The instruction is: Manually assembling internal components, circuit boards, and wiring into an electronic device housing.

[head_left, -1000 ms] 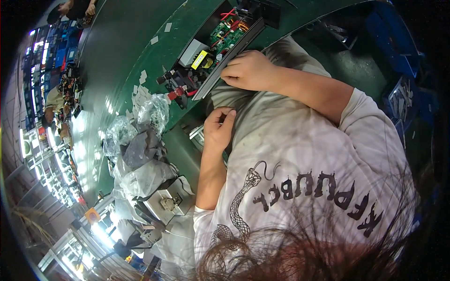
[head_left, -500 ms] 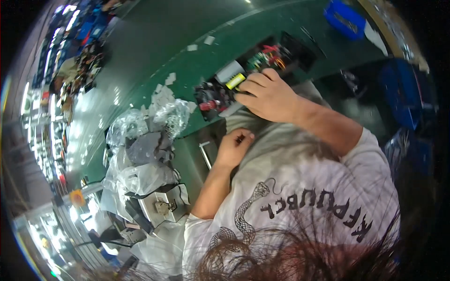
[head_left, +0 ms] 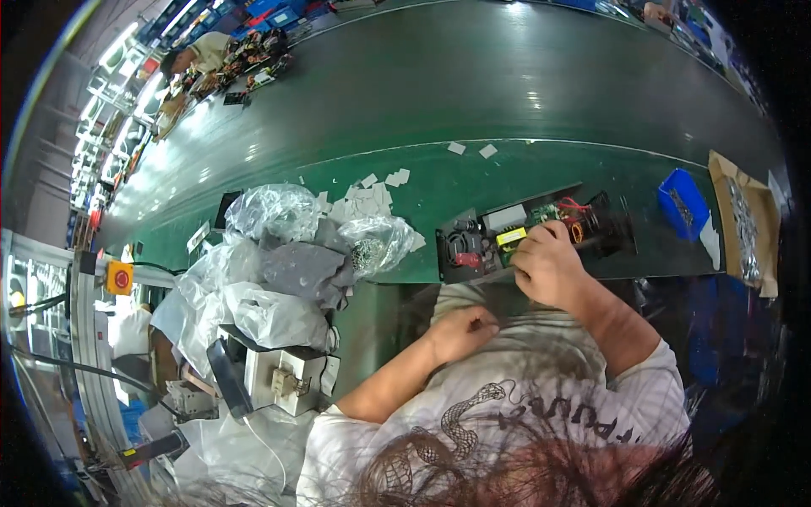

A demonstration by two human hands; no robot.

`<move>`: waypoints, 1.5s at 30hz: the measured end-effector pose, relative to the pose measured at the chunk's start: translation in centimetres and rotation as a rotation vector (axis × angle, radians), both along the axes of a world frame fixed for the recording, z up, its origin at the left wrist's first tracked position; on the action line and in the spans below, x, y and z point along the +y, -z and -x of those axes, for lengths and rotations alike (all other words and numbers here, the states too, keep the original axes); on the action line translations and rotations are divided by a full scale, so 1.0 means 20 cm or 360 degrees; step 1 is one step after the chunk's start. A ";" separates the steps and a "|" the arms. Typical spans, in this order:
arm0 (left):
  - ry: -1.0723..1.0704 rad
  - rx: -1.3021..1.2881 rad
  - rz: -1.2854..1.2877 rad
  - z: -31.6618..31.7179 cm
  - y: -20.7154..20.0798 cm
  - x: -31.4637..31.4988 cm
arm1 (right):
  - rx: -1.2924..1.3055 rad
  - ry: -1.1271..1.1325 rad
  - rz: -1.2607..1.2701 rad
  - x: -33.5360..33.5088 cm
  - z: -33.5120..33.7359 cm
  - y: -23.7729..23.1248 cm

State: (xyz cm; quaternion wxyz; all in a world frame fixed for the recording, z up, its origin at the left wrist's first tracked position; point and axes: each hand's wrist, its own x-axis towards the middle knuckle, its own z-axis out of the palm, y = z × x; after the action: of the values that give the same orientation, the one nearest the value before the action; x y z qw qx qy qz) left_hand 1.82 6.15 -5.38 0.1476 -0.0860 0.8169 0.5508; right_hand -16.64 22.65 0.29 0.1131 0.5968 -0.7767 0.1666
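A long black casing (head_left: 460,275) with exposed electronics lies at the near edge of the green bench. A yellow-wrapped component (head_left: 511,237), a grey block (head_left: 504,217) and red wires (head_left: 574,205) show in it. My right hand (head_left: 549,264) is over the casing's near side, beside the yellow component. Its fingers are bent down and closed; whatever is between them is hidden. Off the bench, in front of my body, my left hand (head_left: 460,333) is curled in a loose fist with nothing visible in it.
Clear plastic bags (head_left: 279,211), dark grey sheeting (head_left: 304,272) and white paper pieces (head_left: 363,201) are heaped left of the casing. To the right are a blue bin (head_left: 683,205) and a cardboard box (head_left: 748,228). A conveyor (head_left: 473,76) runs beyond; a red stop button (head_left: 120,277) stands left.
The whole view has turned and shifted, so the casing and bench appear lower and more level. My right hand stays at the casing near the yellow component; my left hand stays curled.
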 end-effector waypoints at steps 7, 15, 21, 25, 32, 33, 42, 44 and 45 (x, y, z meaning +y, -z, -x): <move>0.0024 -0.0016 0.0006 0.02 -0.05 -0.04 | -0.0063 0.0066 -0.0120 -0.02 0.36 -0.02; 0.0057 0.0105 -0.0037 0.05 -0.09 -0.10 | 0.0105 0.0359 -0.0436 0.00 1.11 -0.12; 0.0064 0.0055 -0.0128 0.07 -0.09 -0.09 | 0.0542 0.0731 -0.0410 -0.19 2.00 0.01; 0.0102 0.0097 -0.0241 0.04 -0.04 -0.10 | 0.0604 0.1282 0.0062 -0.57 2.02 0.08; -0.0087 0.0230 0.0036 0.06 -0.08 -0.09 | -0.0235 0.0645 0.0143 -0.63 1.83 0.16; -0.0116 0.0224 0.0034 0.07 -0.07 -0.09 | -0.0397 0.0511 -0.0034 -0.69 1.63 0.11; -0.0012 0.0149 0.0024 0.07 -0.06 -0.08 | -0.0306 -0.0018 -0.0394 -0.54 0.69 0.09; 0.0026 0.0077 0.0053 0.06 -0.07 -0.08 | -0.0249 -0.0044 -0.0345 -0.61 0.66 0.09; -0.0004 0.0092 0.0061 0.06 -0.06 -0.07 | -0.0211 -0.0051 -0.0296 -0.66 0.65 0.10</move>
State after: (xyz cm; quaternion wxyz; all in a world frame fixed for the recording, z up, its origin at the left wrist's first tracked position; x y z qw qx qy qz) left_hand 0.60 4.72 -4.14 0.1216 -0.0741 0.8311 0.5375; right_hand -29.66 9.47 -1.65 0.0032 0.6047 -0.7850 0.1347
